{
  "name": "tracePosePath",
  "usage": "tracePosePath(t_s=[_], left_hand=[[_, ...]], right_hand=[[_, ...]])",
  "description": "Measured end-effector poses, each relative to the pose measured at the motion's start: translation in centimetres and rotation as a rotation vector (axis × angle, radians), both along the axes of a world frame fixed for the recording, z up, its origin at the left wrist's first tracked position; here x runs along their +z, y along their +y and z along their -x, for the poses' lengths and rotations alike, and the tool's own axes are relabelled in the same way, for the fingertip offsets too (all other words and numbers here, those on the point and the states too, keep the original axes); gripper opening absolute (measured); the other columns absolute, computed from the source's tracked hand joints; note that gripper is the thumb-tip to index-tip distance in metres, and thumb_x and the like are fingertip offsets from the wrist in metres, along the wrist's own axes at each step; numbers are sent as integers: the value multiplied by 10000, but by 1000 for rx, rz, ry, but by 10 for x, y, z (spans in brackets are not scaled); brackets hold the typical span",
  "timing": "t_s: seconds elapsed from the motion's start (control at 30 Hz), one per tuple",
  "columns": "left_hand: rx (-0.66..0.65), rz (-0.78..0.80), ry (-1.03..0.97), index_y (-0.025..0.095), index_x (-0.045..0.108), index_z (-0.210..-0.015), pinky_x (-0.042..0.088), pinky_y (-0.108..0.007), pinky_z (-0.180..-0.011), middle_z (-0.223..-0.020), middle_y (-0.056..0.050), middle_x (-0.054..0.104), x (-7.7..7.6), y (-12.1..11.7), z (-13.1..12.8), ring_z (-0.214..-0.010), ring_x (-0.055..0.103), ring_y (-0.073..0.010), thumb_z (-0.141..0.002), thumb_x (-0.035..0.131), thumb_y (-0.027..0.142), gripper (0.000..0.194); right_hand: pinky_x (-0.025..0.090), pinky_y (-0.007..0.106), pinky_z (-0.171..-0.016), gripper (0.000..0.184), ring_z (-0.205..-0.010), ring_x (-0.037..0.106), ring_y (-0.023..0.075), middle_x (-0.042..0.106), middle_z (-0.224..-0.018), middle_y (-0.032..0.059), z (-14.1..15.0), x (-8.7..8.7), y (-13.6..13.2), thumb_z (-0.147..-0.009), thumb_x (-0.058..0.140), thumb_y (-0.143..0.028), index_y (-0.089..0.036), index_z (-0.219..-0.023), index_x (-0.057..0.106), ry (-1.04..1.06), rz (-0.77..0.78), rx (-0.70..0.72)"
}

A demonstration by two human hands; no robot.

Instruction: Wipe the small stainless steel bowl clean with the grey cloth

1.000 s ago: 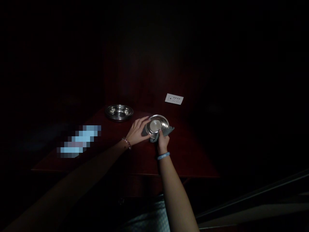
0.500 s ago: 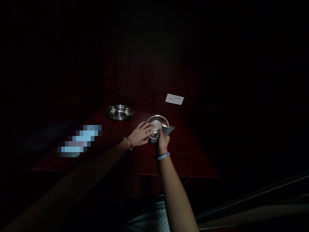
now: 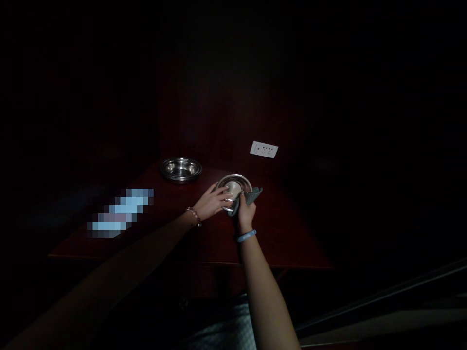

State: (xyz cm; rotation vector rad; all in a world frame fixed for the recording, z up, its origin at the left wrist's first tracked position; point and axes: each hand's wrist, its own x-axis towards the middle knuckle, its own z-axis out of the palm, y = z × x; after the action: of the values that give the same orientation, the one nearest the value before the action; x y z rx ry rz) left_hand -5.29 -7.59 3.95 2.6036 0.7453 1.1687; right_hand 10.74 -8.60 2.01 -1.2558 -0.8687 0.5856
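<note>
Steel catches the light in the bowl (image 3: 237, 186), which the hands hold up over the back half of the worktop (image 3: 288, 233), right of its middle, the inside tipped towards the person; whether its base touches the wood, I cannot tell. The right hand (image 3: 247, 214) is closed on the near right of the rim, thumb to the inside, with the grey-green cloth (image 3: 254, 195) bunched between its grip and the metal and spilling past the rim. The left hand (image 3: 209, 203) is open, fingers spread over the left of the bowl's inside; how hard they press, or whether all of them touch, cannot be told. For a steady hold, the right thumb should pinch rim and cloth together, since loose folds could let smooth steel slip or turn. The left fingers do best lying flat and light, as a hard push on that side would probably twist the bowl against the one firm grip. Keeping the wrists low and the bowl over the wood, well inside the front edge, would make a slip less costly. The stack (image 3: 181, 169) of shallow steel bowls sits upright near the back left corner, apart from the left hand, and the white socket (image 3: 263, 149) is on the wall behind.
</note>
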Motion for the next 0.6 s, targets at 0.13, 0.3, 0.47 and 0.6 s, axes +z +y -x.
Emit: tracePosePath(t_s=[0.13, 0.3, 0.47, 0.6], left_hand=[[49, -14, 104, 335, 700, -951, 91, -536, -1174, -1157, 1, 690, 1, -1, 0, -1338, 431, -244, -764, 600, 79, 332], [104, -161, 273, 318, 681, -1037, 136, -514, -1160, -1204, 11, 682, -2, 0, 2, -1333, 425, -229, -834, 579, 125, 298], [179, -356, 367, 305, 658, -1087, 177, -467, -1128, -1311, 1, 621, -5, 0, 3, -1310, 442, -220, -895, 532, 179, 262], [179, -398, 393, 297, 660, -1093, 213, -454, -1110, -1318, -22, 614, -2, -1, 4, -1291, 459, -224, -903, 525, 193, 255]], right_hand=[[517, 321, -824, 386, -895, 693, 221, 736, -965, 114, -1, -2, 2, -762, 619, -465, -131, -940, 698, 46, -11, -2], [530, 293, -765, 400, -874, 693, 224, 747, -895, 86, -2, -4, 5, -720, 667, -480, -127, -904, 701, 108, -9, -21], [539, 275, -758, 450, -902, 693, 208, 740, -972, 99, 2, 0, 2, -736, 659, -478, -107, -988, 696, 181, -57, 3], [547, 280, -747, 483, -896, 692, 209, 740, -968, 103, 5, 5, -1, -739, 659, -490, -94, -1012, 690, 246, -74, 31]])
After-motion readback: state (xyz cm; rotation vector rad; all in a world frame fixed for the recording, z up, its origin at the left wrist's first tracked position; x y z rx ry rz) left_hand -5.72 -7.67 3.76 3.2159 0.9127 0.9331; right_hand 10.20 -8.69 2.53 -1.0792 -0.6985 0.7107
